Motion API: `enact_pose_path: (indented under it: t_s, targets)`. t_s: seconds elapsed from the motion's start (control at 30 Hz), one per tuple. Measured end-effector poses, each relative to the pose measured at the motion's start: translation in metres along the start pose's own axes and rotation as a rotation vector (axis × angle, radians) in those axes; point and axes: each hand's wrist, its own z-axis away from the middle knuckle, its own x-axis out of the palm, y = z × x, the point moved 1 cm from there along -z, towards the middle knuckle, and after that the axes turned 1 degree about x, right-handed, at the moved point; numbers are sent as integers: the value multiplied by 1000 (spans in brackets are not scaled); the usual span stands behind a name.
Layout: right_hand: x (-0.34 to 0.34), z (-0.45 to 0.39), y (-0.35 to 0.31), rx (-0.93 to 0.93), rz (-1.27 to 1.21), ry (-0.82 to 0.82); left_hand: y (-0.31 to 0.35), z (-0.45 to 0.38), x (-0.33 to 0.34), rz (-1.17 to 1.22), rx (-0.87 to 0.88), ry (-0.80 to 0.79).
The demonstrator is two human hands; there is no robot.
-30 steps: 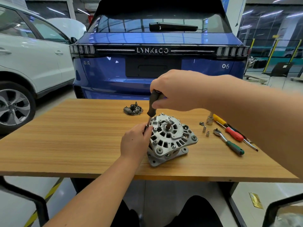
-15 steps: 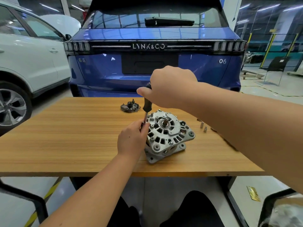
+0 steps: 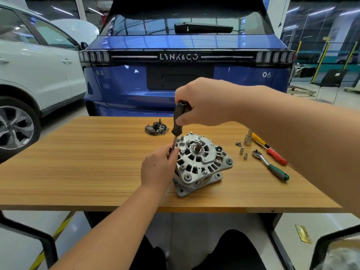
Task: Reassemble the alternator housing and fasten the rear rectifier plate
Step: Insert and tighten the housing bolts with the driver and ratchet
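A silver alternator housing (image 3: 202, 162) sits tilted on the wooden table (image 3: 87, 162), its shaft end facing up. My right hand (image 3: 204, 103) grips the black handle of a nut driver (image 3: 178, 120) that stands nearly upright at the housing's upper left rim. My left hand (image 3: 158, 167) pinches the driver's metal shaft and socket tip just above a housing bolt. The dark rectifier plate (image 3: 156, 128) lies apart on the table behind the housing.
Right of the housing lie a green-handled ratchet (image 3: 269, 165), a red and yellow screwdriver (image 3: 269, 150), a socket (image 3: 247, 140) and small loose fasteners (image 3: 241, 151). A blue car (image 3: 185, 75) stands just behind the table, a white car (image 3: 35, 71) to the left.
The view swung left and back right, so the tools on the right are in sight again. My right hand has shifted its grip on the driver handle; the left stays at the tip.
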Motion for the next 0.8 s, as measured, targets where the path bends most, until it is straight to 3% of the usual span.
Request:
enact_pose_path:
  t_s: [0.2,0.33,0.4,0.5,0.63,0.8]
  targets:
    - [14,1,-1,116,17,137,1,-1,0,-21,-18,-11]
    - [25,0,-3,318,-144,216,1,-1,0,-25,-9,-16]
    - [27,-1,-7,333,-124,230,1,-1,-1,-23,-6,-11]
    - [20,-1,-6,238,-40,173,-1,-2,-1,-20,-5,-16]
    - [2,3,2,-7,-21,-52,-2,-1,0,-16,10,-6]
    - [-7,-3,4,-77,73,-66,-2,-1,0,-10,13,-11]
